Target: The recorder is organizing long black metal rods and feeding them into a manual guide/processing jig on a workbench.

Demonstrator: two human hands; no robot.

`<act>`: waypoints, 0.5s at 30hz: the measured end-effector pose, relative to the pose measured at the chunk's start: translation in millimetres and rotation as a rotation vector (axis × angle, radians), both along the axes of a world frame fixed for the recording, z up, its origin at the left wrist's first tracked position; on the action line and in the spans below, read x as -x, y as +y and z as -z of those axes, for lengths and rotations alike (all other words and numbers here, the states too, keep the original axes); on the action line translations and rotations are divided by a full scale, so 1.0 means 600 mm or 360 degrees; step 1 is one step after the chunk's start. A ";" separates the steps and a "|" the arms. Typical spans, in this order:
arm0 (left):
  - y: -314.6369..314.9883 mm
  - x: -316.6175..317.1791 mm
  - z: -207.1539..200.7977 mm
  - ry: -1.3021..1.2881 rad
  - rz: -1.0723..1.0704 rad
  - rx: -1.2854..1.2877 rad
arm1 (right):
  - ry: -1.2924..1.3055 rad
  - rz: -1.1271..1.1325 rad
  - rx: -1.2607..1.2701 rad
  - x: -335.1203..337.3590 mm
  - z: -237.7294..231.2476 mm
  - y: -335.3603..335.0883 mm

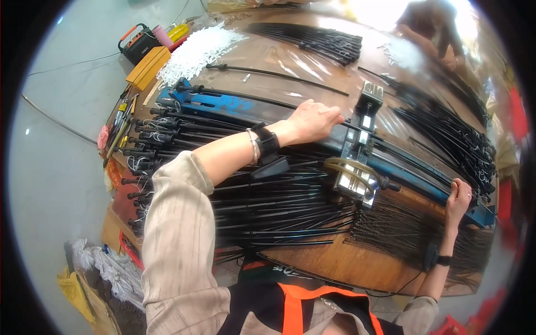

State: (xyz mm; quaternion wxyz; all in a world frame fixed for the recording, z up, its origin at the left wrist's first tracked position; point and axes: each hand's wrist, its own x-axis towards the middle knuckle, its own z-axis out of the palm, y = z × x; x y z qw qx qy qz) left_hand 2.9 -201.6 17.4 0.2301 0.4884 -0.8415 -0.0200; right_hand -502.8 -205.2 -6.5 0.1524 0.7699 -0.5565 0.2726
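My left hand (314,121) is closed around a long black rod (240,96) that lies along the blue rail (223,106). The rod runs toward a metal clamp (363,131) with a round handwheel (349,170), just right of my left hand. At the rail's right end my right hand (459,196) has its fingers pinched together. A thin dark ribbed strip (416,155) reaches toward those fingers along the rail. What exactly they grip is too small to make out.
Many black rods with tied ends (268,206) lie near me on the left. A pile of thin dark coiled strips (402,223) sits in front of the clamp. More rod bundles (329,44), white tube pieces (204,50) and a yellow box (148,68) stand farther off. Across the table a person (432,28) works.
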 end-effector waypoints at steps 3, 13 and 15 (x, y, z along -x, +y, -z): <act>-0.009 -0.013 -0.003 -0.0027 0.0084 -0.0053 | 0.0189 -0.0120 0.0194 -0.051 -0.016 0.026; -0.013 0.012 -0.017 -0.0250 -0.0077 -0.0081 | -0.0084 -0.0500 -0.0080 -0.195 0.002 0.138; -0.013 0.012 -0.017 -0.0257 -0.0049 -0.0099 | -0.0138 -0.0492 -0.0126 -0.207 0.007 0.148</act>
